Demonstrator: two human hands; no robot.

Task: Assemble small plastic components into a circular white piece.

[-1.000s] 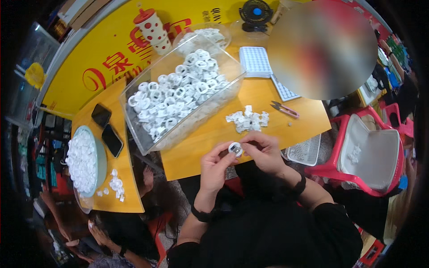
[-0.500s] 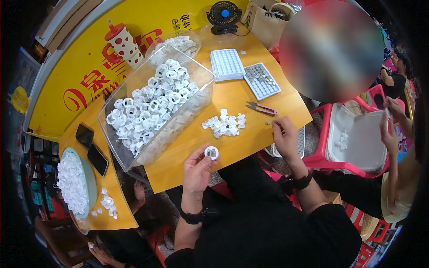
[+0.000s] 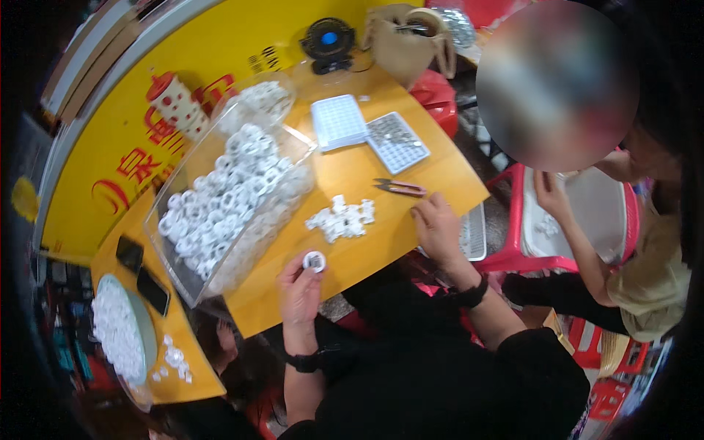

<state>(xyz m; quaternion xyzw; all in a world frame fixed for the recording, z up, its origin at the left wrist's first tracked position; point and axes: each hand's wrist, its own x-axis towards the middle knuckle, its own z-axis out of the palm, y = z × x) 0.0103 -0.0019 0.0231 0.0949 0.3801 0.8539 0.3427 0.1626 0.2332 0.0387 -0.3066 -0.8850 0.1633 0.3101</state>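
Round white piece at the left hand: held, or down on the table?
Held. The left hand grips the round white piece at its edge, its dark-centred face toward the camera.

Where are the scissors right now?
The scissors lie up and right of the head view's centre, on the table between the right hand and the nearer pale tray, white pieces to their lower left.

A head-worn fisheye looks down; left hand [image 3: 299, 292] and right hand [image 3: 440, 233] lie close below, table [image 3: 392, 229] beyond.
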